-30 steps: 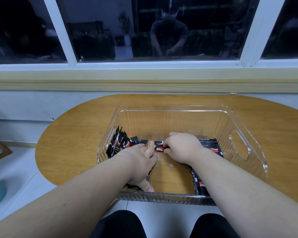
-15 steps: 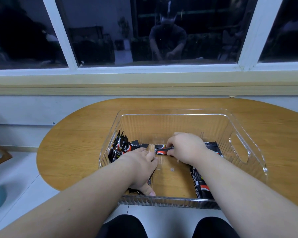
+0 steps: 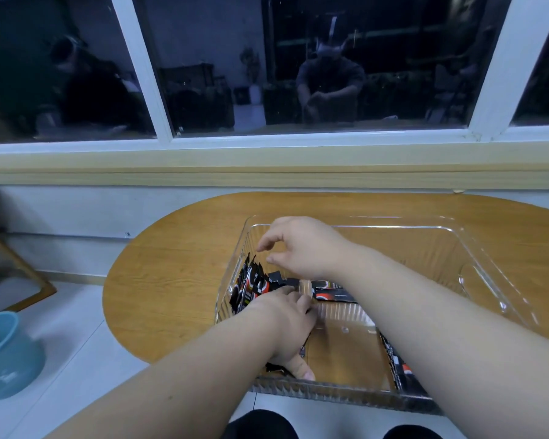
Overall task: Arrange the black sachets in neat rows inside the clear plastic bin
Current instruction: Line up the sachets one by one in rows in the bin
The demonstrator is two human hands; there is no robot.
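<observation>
head view, right grip [image 3: 301, 245] released above bin [image 3: 450, 229], left grip [image 3: 286, 324] covering sachets [image 3: 251, 285], hold unclear, blue bucket [image 3: 7, 353] aside

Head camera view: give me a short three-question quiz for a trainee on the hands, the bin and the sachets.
1. True or false: the right hand holds a sachet.
2. Where do the upright sachets lean? A) against the bin's left wall B) against its right wall C) on the table outside it
3. Fill in: the left hand is down ___ the bin.
Key: 1 false; 2 A; 3 inside.
</observation>
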